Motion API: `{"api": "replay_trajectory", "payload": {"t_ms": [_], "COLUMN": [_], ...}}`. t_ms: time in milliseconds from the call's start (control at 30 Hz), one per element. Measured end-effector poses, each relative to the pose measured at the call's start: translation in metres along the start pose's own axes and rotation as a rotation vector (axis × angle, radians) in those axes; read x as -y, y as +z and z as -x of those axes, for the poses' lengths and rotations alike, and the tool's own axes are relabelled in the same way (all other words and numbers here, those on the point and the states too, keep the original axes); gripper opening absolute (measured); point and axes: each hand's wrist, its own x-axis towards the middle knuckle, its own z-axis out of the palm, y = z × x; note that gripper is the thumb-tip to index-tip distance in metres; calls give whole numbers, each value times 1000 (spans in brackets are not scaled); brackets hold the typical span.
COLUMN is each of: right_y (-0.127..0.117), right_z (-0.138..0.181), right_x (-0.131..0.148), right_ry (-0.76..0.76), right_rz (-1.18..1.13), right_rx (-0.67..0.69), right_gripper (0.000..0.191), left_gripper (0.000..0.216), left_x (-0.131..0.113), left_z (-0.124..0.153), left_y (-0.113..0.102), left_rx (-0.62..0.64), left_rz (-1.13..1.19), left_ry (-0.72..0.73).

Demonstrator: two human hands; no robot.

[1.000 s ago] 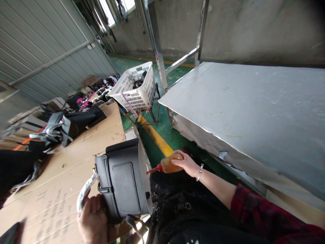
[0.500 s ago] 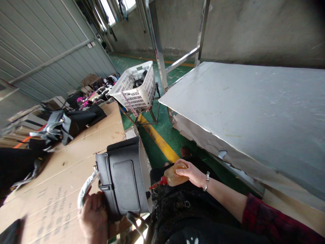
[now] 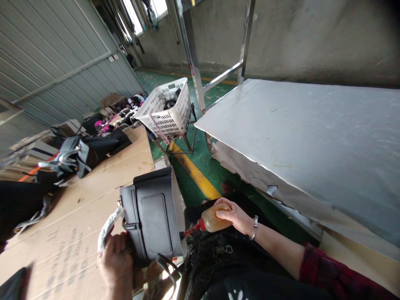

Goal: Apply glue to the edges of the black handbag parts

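A black handbag (image 3: 156, 218) stands on its end at the edge of a cardboard-covered table (image 3: 78, 204). My left hand (image 3: 116, 262) grips it from below, by its plastic-wrapped handle (image 3: 106, 228). My right hand (image 3: 234, 216) is closed round a squeeze bottle of amber liquid (image 3: 210, 221). The bottle's red nozzle (image 3: 191, 230) points at the bag's bottom edge, close to it. A dark apron lies over my lap (image 3: 225, 258).
More black bags (image 3: 87, 151) lie at the far end of the cardboard table. A white plastic basket (image 3: 167, 109) stands on a metal stand beyond. A large grey tabletop (image 3: 312, 133) fills the right. Green floor with a yellow line (image 3: 195, 173) runs between.
My right hand has lowered the bottle from mid-air down toward my lap, bringing the nozzle to the bag's lower edge. My left hand keeps its hold on the bag.
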Motion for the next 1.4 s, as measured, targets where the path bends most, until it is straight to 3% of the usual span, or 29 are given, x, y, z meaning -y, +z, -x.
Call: {"api": "replay_trajectory", "payload": {"t_ms": [167, 333, 533, 767, 867, 1067, 1400], "right_y": [2, 0, -3, 1, 1, 0, 1], "right_z": [-3, -1, 4, 5, 8, 14, 26], "right_x": [4, 6, 5, 9, 10, 13, 15], "right_ry": [7, 1, 43, -58, -64, -49, -96], "right_rz": [-41, 29, -68, 104, 115, 201, 223], "right_rx": [-51, 13, 55, 3, -27, 54, -22], "right_gripper": [53, 51, 56, 49, 50, 44, 43], "left_gripper": [25, 25, 26, 26, 26, 26, 26], "left_x": [3, 2, -1, -1, 0, 3, 0], "left_z": [-3, -2, 3, 3, 1, -2, 2], "left_y": [-3, -1, 5, 4, 2, 1, 6], "left_rx": [36, 26, 40, 57, 50, 54, 29], "left_rz": [11, -9, -33, -16, -5, 16, 8], "left_ry": [11, 19, 50, 53, 53, 38, 39]}}
